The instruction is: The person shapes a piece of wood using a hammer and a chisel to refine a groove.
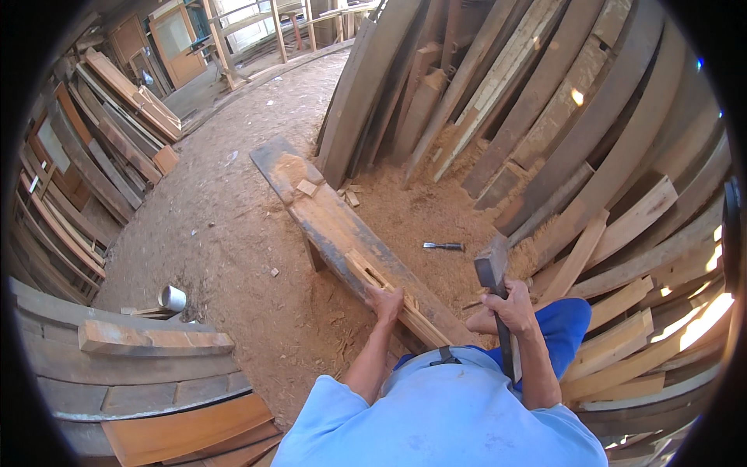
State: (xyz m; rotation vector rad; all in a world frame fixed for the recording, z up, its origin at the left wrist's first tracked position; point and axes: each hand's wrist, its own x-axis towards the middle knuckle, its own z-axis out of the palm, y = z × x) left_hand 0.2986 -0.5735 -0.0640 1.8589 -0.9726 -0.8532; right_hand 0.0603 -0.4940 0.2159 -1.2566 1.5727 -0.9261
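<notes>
Though half-hidden, apparently one timber (421, 320)

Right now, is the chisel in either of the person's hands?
No, the chisel lies on the sawdust to the right of the bench.

Hammer (492, 269): dark grey head, black handle. Chisel (445, 246): silver blade, black handle. Wood strip (421, 325): pale yellow-tan. Worktop (381, 251): patchy grey-brown. Sawdust (289, 166): orange-tan. Shirt (436, 412): light blue. Trousers (566, 327): bright blue. Cup (174, 297): white. Leaning planks (545, 89): mixed browns.

1 slotted pale timber (421, 323) along the bench (342, 224), 1 block-headed hammer (492, 267) rightward
</notes>
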